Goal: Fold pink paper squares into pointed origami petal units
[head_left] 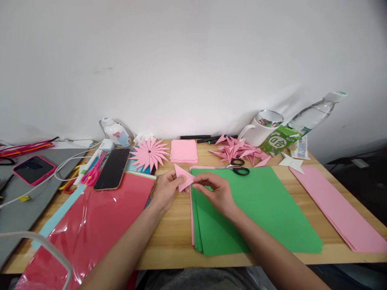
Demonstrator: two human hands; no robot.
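Note:
A small pink paper triangle (184, 175), folded, is held up between my two hands over the desk. My left hand (167, 187) pinches its left side, the thumb lying across its face. At its right corner, the thumb and fingers of my right hand (215, 189) close on the tip. Below my right hand lies a stack of green paper (256, 217) with pink sheets under its left edge. Behind the triangle sits a pile of pink paper squares (184, 151). A pink folded-paper pinwheel (149, 152) lies to the left, and several folded pink pieces (238, 151) are heaped to the right.
Black-handled scissors (238, 167) lie on the green stack's far edge. A mug (256, 131), a green box (278, 140) and a water bottle (314, 114) stand back right. At left are a phone (112, 169), pink scissors (93, 171) and red paper in plastic (99, 225). Pink strips (338, 205) lie right.

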